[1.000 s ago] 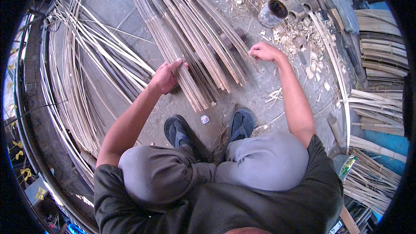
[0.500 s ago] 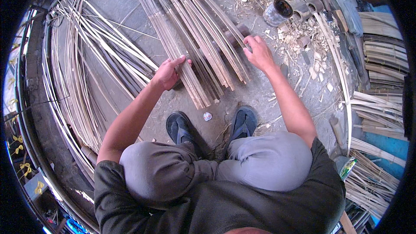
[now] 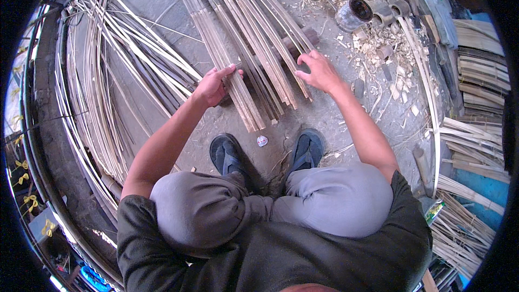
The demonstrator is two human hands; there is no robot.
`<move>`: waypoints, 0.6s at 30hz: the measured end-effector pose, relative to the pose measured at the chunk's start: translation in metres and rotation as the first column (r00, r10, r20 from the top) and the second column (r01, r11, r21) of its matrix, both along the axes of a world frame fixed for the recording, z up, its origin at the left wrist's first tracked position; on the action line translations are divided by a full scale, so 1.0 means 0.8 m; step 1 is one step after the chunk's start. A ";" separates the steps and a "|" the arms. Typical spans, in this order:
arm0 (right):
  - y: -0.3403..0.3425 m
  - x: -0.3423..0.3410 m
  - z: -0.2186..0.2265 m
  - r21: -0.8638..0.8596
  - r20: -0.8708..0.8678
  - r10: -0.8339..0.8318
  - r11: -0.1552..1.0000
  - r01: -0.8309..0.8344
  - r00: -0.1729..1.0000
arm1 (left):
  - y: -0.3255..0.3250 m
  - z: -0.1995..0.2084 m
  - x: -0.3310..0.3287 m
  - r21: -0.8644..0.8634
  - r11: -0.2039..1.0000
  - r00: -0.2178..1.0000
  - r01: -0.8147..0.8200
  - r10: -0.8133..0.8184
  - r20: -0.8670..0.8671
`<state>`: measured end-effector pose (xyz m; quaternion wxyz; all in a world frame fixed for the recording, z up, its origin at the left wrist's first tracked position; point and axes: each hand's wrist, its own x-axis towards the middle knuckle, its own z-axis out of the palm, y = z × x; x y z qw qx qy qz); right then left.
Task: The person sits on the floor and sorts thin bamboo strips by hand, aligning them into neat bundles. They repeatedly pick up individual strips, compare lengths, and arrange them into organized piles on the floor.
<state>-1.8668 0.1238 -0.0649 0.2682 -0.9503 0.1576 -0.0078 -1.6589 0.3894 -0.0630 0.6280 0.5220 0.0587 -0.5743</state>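
Note:
Long, thin bamboo strips (image 3: 265, 65) lie side by side in front of me, fanning away toward the far edge. My left hand (image 3: 212, 87) grips the leftmost group of bamboo strips (image 3: 244, 103), thumb on top and fingers curled beneath. At the right side of the spread is my right hand (image 3: 321, 73), its thumb and fingers apart in a curve by the outermost strips. The fingertips are at or just over those strips; whether they press on them I cannot tell. A dark round piece of wood (image 3: 309, 37) sits crosswise under the strips.
Loose pale strips (image 3: 135, 48) spread over the floor at left. Wood shavings (image 3: 397, 70) surround a can (image 3: 354, 13) and bamboo tube pieces (image 3: 384, 13) at far right. Stacked strips (image 3: 481, 75) line the right side. A small crumpled white item (image 3: 262, 140) lies between my sandals.
My right hand has shifted left and slightly nearer, with thumb and fingers spread wider by the right-hand strips. The left hand keeps its hold. The whole view has shifted slightly.

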 end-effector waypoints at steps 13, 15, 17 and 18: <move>-0.001 0.000 -0.002 -0.006 -0.097 0.013 1.000 -0.014 0.995 | 0.000 0.002 -0.002 -0.015 1.000 1.000 0.012 -0.012 -0.003; 0.005 0.002 0.001 0.021 -0.098 0.023 1.000 -0.021 0.995 | 0.001 0.003 -0.001 -0.005 1.000 1.000 0.013 -0.013 -0.007; 0.009 0.000 -0.004 -0.005 -0.071 0.001 1.000 -0.001 0.997 | 0.000 0.003 -0.002 0.009 1.000 1.000 -0.003 0.003 0.004; 0.008 -0.002 -0.005 -0.008 -0.059 -0.010 1.000 0.010 0.998 | -0.001 0.004 -0.003 0.016 1.000 1.000 -0.011 0.011 0.009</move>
